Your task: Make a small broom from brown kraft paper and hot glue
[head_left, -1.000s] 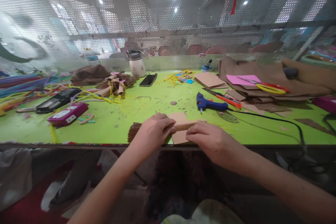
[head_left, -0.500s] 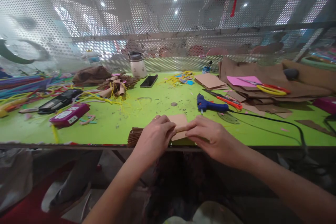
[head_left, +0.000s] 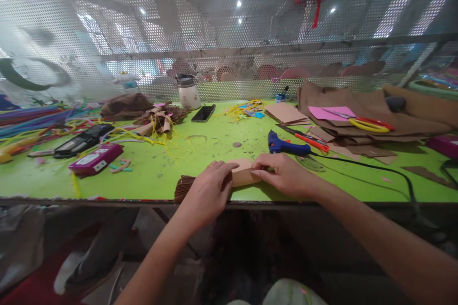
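Observation:
Both my hands rest on a folded piece of tan card (head_left: 244,175) at the near edge of the green table (head_left: 157,171). My left hand (head_left: 208,190) presses its left part, fingers curled over it. My right hand (head_left: 284,175) pinches its right end. A stack of brown corrugated strips (head_left: 183,188) lies just left of my left hand, partly hidden under it.
A blue glue gun (head_left: 284,144) with a black cord, an orange cutter (head_left: 309,138), yellow scissors (head_left: 368,124) on brown and pink sheets, a phone (head_left: 203,113), a white jar (head_left: 187,92), a pink box (head_left: 96,158) and coloured strips on the left. A perforated metal screen stands behind.
My hands have drawn closer together on the card, and the card now looks more folded and narrower. My right hand moved left and slightly away from me.

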A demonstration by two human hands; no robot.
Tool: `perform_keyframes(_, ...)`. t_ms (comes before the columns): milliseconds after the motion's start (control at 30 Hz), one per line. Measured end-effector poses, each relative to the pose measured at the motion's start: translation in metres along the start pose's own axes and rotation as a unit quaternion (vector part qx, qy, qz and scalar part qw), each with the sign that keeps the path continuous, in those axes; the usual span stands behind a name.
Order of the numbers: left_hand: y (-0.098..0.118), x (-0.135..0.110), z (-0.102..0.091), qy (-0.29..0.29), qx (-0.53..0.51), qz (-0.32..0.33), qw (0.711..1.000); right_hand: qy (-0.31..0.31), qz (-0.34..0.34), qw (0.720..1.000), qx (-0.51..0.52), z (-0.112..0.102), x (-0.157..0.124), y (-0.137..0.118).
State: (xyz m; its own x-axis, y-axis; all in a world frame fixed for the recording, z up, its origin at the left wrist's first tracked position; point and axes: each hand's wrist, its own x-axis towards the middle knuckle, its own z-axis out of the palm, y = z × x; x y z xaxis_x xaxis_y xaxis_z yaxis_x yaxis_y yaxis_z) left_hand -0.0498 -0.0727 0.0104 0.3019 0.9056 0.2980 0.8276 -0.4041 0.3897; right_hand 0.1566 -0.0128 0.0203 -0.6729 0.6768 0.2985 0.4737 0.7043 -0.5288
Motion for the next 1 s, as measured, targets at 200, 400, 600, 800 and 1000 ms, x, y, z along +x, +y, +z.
perform_keyframes(200, 0.007, -0.001, -0.004, 0.0, 0.0, -0.032, 0.999, 0.028, 0.021, 0.999, 0.01, 0.008, -0.001, 0.005)
perform_keyframes(400, 0.014, -0.007, 0.0, 0.034, -0.015, -0.05, 0.998, 0.052, 0.055, 0.997, 0.008, 0.014, 0.003, 0.002)
perform_keyframes(600, 0.013, -0.009, 0.017, 0.102, 0.105, 0.007, 0.989, 0.074, 0.107, 0.99, 0.06, 0.019, 0.01, 0.008)
perform_keyframes(800, 0.012, -0.011, 0.021, 0.111, 0.117, 0.039, 0.986, 0.077, 0.109, 0.987, 0.086, 0.022, 0.01, 0.013)
perform_keyframes(1000, 0.012, -0.015, 0.024, 0.122, 0.1, 0.038, 0.987, 0.073, -0.065, 0.995, -0.036, 0.012, -0.003, 0.019)
